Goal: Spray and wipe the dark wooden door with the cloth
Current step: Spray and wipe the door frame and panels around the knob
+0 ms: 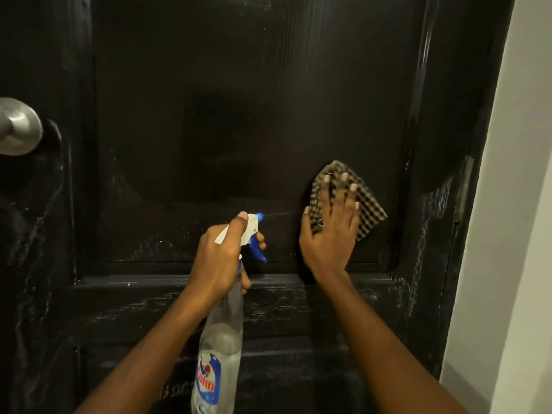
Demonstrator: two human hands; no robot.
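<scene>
— What is the door [227,109] made of?
— Dark wood. It is shiny, with thin grain lines and some pale rough streaks.
— And the knob [18,127] at the door's left edge?
— Grey metal, smooth, a bit dull.
— The cloth [372,216] on the door?
— Woven and bumpy. The spray bottle [222,333] before the door is clear plastic.

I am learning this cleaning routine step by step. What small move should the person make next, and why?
Probably slide the right hand with the cloth leftward over the door panel. The left hand grips the spray bottle, a fine mist shows at its nozzle, and the cloth lies pressed flat just right of that mist.
</scene>
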